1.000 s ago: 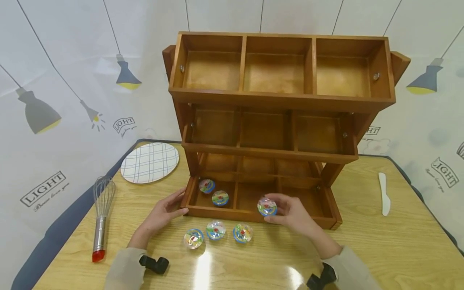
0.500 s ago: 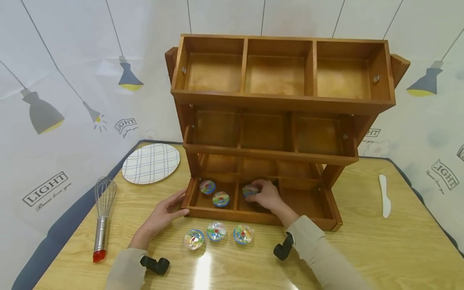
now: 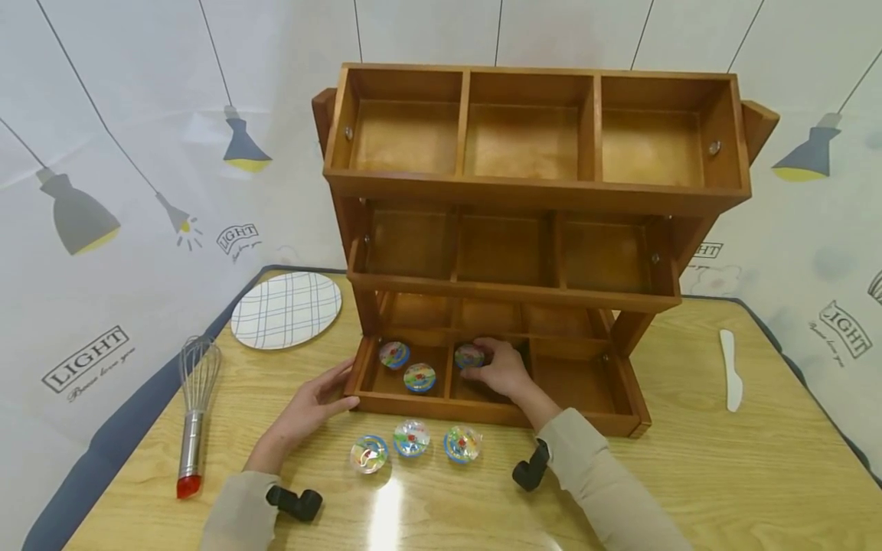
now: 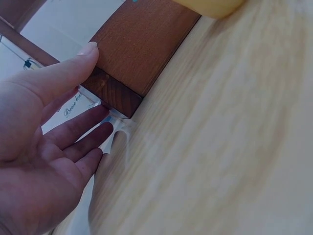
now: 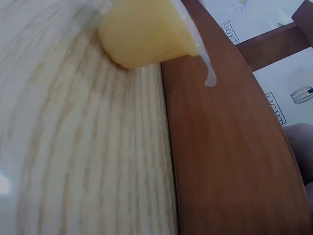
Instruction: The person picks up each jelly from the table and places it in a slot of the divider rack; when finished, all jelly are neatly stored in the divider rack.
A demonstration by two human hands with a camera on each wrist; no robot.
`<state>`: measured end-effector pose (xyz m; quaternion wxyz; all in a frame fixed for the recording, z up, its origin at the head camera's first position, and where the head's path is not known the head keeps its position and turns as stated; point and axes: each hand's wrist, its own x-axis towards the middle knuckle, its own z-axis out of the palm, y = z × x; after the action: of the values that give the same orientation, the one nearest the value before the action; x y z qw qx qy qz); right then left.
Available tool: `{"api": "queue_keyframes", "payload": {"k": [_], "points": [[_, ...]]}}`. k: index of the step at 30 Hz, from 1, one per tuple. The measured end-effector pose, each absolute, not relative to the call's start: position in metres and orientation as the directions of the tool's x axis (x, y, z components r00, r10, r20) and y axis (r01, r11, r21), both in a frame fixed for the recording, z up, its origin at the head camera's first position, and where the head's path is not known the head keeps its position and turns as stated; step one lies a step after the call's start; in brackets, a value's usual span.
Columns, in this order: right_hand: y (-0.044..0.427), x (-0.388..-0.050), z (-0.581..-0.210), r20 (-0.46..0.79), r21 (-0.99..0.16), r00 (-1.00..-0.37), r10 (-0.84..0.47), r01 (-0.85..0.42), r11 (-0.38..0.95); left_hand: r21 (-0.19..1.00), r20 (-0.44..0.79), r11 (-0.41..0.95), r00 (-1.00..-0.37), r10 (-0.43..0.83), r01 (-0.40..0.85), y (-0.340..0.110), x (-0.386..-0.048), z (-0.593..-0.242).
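Note:
In the head view my right hand (image 3: 504, 370) holds a jelly cup (image 3: 468, 355) by its edge inside the middle compartment of the bottom tier of a brown wooden rack (image 3: 537, 187). My left hand (image 3: 310, 407) rests at that tier's left front corner; the left wrist view shows its thumb on the wood (image 4: 142, 44) and its fingers loosely bent beside the corner. Two jelly cups, one (image 3: 394, 354) behind the other (image 3: 419, 377), sit in the left compartment. Three more, including one with a clear rim (image 3: 369, 454), lie on the table before the rack.
Left of the rack are a checked plate (image 3: 286, 310) and a whisk (image 3: 193, 413) with a red handle end. A white spreader knife (image 3: 731, 370) lies to the right. In the right wrist view a yellow jelly cup (image 5: 146, 32) stands close to the rack's front board (image 5: 225, 147).
My right hand has carried a jelly cup from the rack's front edge leftward and back into the middle bottom compartment. The left hand has stayed at the corner.

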<state>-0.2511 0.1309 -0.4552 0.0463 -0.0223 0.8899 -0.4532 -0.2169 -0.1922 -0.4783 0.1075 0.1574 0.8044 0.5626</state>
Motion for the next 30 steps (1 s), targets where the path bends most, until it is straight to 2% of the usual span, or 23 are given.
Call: {"api": "queue_keyframes", "payload": {"k": [6,11,15,21,24,30], "points": [[0.135,-0.235,-0.446,0.059,-0.764,-0.991,-0.116,-0.12,0.634,0.939,-0.003,0.319,-0.926,0.378,0.127,-0.191,-0.217,-0.479],[0.14,-0.21,-0.431,0.125,-0.828,-0.98,-0.157,-0.19,0.528,0.938,0.004,0.319,-0.928,0.372,0.133,-0.191,-0.217,-0.479],[0.147,-0.187,-0.425,0.17,-0.856,-0.953,-0.252,-0.27,0.442,0.935,0.016,0.323,-0.928,0.372,0.145,-0.191,-0.217,-0.478],[0.157,-0.157,-0.432,0.215,-0.855,-0.871,-0.442,-0.386,0.345,0.933,0.027,0.322,-0.925,0.378,0.159,-0.191,-0.218,-0.478],[0.16,-0.149,-0.439,0.189,-0.871,-0.851,-0.489,-0.375,0.316,0.934,0.031,0.319,-0.926,0.376,0.16,-0.191,-0.218,-0.478],[0.159,-0.146,-0.458,0.084,-0.913,-0.853,-0.515,-0.274,0.304,0.932,0.037,0.323,-0.927,0.372,0.167,-0.191,-0.218,-0.479]]}}
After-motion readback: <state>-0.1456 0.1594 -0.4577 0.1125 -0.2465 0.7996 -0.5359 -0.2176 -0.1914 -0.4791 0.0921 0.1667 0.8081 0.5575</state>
